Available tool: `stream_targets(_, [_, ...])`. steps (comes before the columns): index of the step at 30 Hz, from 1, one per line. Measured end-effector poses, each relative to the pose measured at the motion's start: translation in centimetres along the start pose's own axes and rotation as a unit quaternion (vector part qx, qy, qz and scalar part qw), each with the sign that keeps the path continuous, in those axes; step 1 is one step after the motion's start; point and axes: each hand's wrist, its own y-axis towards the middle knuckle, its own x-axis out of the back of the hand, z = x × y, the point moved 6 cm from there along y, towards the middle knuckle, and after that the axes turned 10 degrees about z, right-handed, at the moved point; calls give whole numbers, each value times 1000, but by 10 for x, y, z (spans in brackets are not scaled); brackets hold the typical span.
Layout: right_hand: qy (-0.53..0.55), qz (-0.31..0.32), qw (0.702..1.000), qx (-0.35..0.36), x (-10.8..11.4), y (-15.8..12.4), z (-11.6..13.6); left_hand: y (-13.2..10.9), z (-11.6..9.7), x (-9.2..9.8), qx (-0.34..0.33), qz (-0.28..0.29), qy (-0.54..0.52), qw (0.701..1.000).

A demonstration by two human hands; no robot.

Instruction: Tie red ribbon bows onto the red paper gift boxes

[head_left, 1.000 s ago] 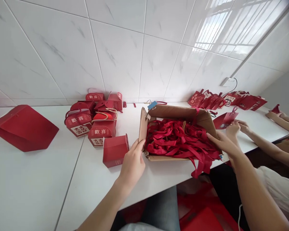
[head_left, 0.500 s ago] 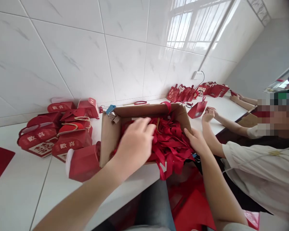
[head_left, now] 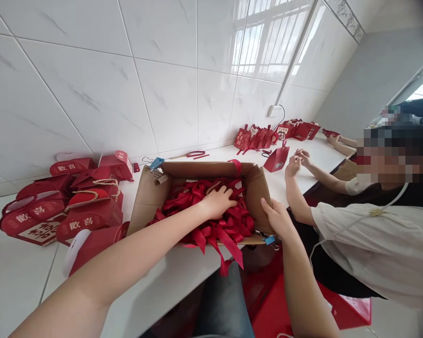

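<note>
The left grip (head_left: pixel 220 203) has dropped onto the glossy red fabric ribbons (head_left: pixel 215 231) beneath it, evidently within reach, whether closed I cannot tell, while the right grip (head_left: pixel 279 218) clamps the brown rectangular cardboard box (head_left: pixel 148 199) around them.

Small red printed paper bags (head_left: pixel 264 138) stand below the white rectangular plastic socket (head_left: pixel 274 111); red handled boxes (head_left: pixel 104 213) cluster left of it.

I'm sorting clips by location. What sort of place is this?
Probably a packing or craft workshop: loose red ribbons lie heaped in a cardboard box, red boxes cluster on a long white table, and another person is alongside.
</note>
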Motion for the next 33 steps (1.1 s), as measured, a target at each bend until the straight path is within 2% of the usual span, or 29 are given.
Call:
stream_targets(6, [4, -11, 1000, 0, 0, -7, -1, -35, 53, 3, 42, 4, 38, 998])
stream_targets(11, [-23, -23, 999, 2, -1, -14, 8, -57, 74, 6, 46, -2, 68, 997])
stream_targets(20, [-86, -32, 996, 9, 2, -27, 28, -76, 79, -9, -23, -48, 81, 995])
stream_targets(24, [-77, -46, 996, 13, 2, -30, 30, -88, 83, -12, -18, -41, 79, 996])
stream_targets(27, [-78, -55, 995, 19, 2, -34, 31, -97, 85, -2, 4, -9, 19, 1000])
stream_targets(29, [-85, -58, 994, 28, 2, -37, 33, -101, 84, 10, 25, 36, -28, 999])
stream_targets(31, [-88, -64, 993, 39, 2, -39, 35, -102, 77, 24, 47, 84, -62, 993])
stream_targets(33, [-88, -67, 993, 43, 2, -42, 38, -97, 62, 41, 66, 81, -74, 992])
